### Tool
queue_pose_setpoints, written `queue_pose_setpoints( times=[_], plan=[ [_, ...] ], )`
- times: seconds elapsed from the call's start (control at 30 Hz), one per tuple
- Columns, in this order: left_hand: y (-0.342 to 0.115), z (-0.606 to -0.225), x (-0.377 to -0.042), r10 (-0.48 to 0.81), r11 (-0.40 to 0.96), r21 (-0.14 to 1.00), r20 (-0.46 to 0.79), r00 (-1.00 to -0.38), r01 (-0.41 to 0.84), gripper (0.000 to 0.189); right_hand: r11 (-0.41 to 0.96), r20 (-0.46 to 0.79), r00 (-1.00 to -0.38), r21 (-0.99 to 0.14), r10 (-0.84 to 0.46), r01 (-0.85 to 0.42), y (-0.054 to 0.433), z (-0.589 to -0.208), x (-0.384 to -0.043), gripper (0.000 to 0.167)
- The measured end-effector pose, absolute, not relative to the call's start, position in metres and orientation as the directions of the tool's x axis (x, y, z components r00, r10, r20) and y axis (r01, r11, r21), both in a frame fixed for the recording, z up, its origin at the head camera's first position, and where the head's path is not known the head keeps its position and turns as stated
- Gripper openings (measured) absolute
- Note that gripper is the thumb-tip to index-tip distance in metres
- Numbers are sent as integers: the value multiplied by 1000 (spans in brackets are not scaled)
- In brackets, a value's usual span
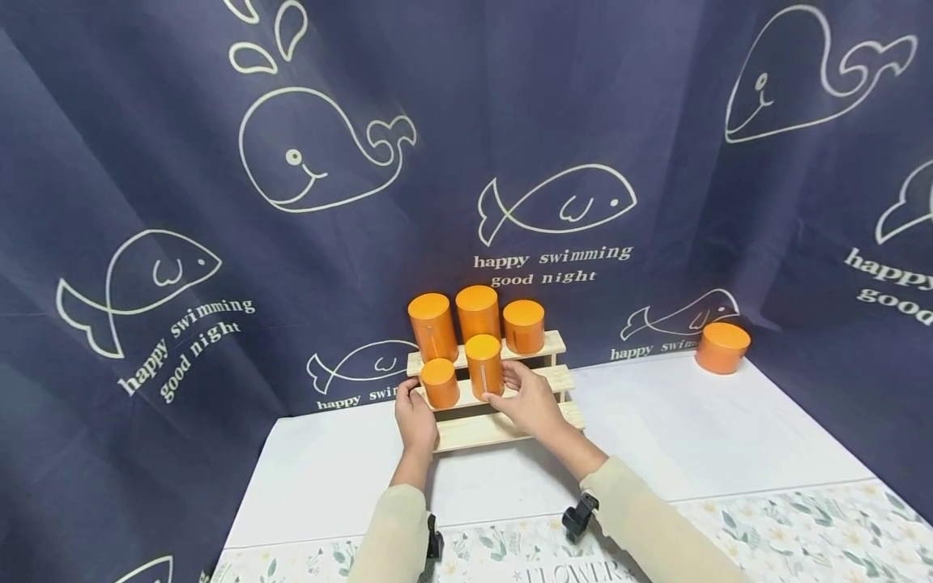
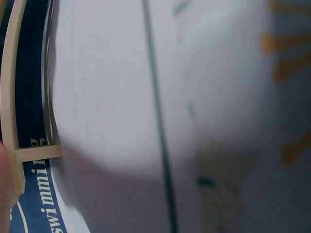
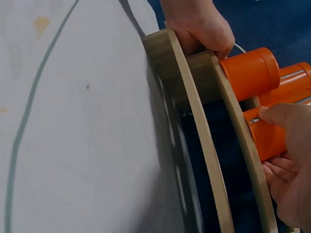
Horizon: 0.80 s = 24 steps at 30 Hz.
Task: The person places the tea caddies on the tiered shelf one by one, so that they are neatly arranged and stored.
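A stepped wooden rack stands on the white table against the curtain. My right hand holds a tall orange canister on its middle step, thumb on the near side and fingers around the far right. To the left, on the same step, sits a short orange canister. My left hand grips the rack's left end; the right wrist view shows this hand curled at the boards. Two tall canisters and a shorter canister occupy the top step. The bottom step bears nothing.
Another orange canister stands alone at the table's far right, near the curtain. A dark blue curtain with whale and fish drawings rises behind the rack. Floral cloth covers the table's near part.
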State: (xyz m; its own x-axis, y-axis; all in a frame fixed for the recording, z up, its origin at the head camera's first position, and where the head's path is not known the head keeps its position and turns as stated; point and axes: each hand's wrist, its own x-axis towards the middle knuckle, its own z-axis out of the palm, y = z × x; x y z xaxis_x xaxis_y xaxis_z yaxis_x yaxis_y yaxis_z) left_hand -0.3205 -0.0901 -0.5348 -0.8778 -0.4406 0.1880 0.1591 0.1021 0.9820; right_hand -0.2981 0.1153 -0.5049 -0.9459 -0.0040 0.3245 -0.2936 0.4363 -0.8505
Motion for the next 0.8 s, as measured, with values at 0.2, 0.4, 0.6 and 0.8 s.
queue_pose_setpoints(
  times=[0.2,0.4,0.6,0.8],
  plan=[
    [-87,-535,-318,-439,98,981,196,-877,170,28,412,261,-963,-872,-69,-266,124,-500,-296,68],
    [-87,-536,-319,-435,103,979,205,-877,177,27,405,269,-957,-867,-113,-291,143,-497,-287,65],
    [-91,-535,-321,-436,102,979,206,-876,179,27,462,331,-934,-813,-134,-354,166,-497,-277,51],
    [-91,-537,-319,-427,92,982,187,-885,163,28,524,422,-895,-734,-145,-432,190,-505,-269,32]
  ],
)
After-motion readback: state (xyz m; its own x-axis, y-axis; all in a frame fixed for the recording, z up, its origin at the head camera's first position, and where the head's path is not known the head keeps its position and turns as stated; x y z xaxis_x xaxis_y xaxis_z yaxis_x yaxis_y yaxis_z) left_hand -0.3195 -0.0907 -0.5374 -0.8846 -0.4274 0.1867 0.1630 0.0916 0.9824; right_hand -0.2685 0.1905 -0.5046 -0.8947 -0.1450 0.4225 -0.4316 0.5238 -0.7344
